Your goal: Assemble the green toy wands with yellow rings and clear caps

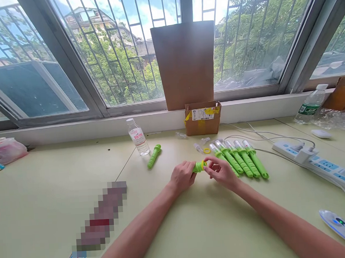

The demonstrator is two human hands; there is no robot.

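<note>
My left hand [183, 175] is closed around a green plastic flashlight-like handle [197, 167], its head end pointing right. At that end sits a yellow ring [203, 165], pinched by the fingertips of my right hand [222, 172]. Most of the handle is hidden inside my left hand. Just beyond my right hand lie several green handles with clear tips [244, 160], side by side. A loose yellow ring [207, 151] and clear plastic caps [198, 147] rest behind my hands. One more green handle without a clear tip [154, 157] lies to the left.
A water bottle [138, 137] stands at back left, near a small cardboard box [203, 123] by the wall. On the right are a white power strip [321, 164] with cables, another bottle [311, 104] and an oval device [342, 228]. A pixelated patch [103, 217] covers something at left.
</note>
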